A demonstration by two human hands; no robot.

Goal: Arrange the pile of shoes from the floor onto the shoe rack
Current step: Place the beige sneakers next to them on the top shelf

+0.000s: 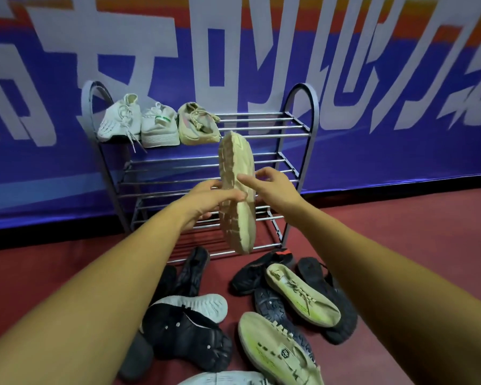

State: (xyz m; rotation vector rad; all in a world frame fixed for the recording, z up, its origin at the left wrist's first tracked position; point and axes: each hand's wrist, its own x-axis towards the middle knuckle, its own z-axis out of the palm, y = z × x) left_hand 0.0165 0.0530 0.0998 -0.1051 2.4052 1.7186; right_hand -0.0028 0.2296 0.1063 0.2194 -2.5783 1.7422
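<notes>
A beige shoe is held up in front of the shoe rack, sole toward me and toe up. My left hand grips it from the left, thumb across the sole. My right hand holds its right side, with the thumb on the sole and the fingers behind. Three light shoes stand at the left end of the rack's top shelf. On the floor below lies a pile of several shoes: black ones on the left, beige and yellow-green ones on the right.
The grey metal rack has several shelves of bars; the lower ones hold nothing. It stands against a blue banner wall with big white letters. The floor is dark red. A pale shoe pokes in at the bottom edge.
</notes>
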